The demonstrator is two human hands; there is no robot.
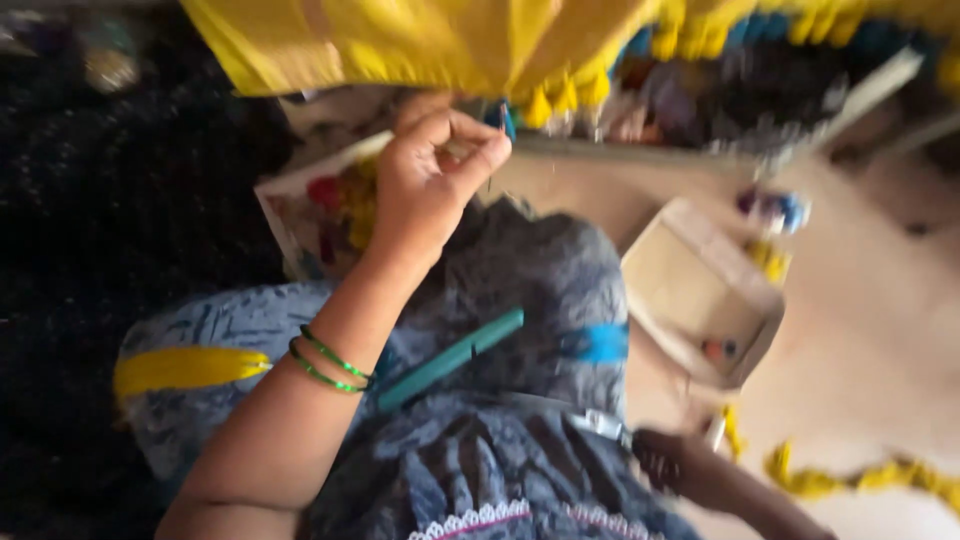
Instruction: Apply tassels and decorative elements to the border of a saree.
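Left hand (430, 175): raised in front of the person, thumb and forefinger pinched tight together just under the yellow cloth; something very thin seems caught in the pinch, too blurred to name. Two green bangles (328, 362) circle the wrist.
Right hand (672, 462): low at the person's right side, fingers curled in around a small metal thing (603, 424); blurred, so I cannot say what the thing is.
Yellow cloth (420, 40): hangs across the top of the view, with a fringe of yellow tassels (565, 98) along its lower edge, just above the pinched fingers.
Lap: covered by a blue-grey printed dress (520, 300); a teal stick-like tool (450, 358) lies slanted across it, near the left forearm.
Yellow strip (185, 368): lies at the left edge of the dress, well apart from both hands.
Cardboard box (690, 290): open, on the floor (870, 330) to the right, with one small reddish piece inside.
Tray of coloured bits (325, 205): behind the left hand, holding red and yellow pieces.
Yellow tassel string (860, 478): trails on the floor near the right hand.
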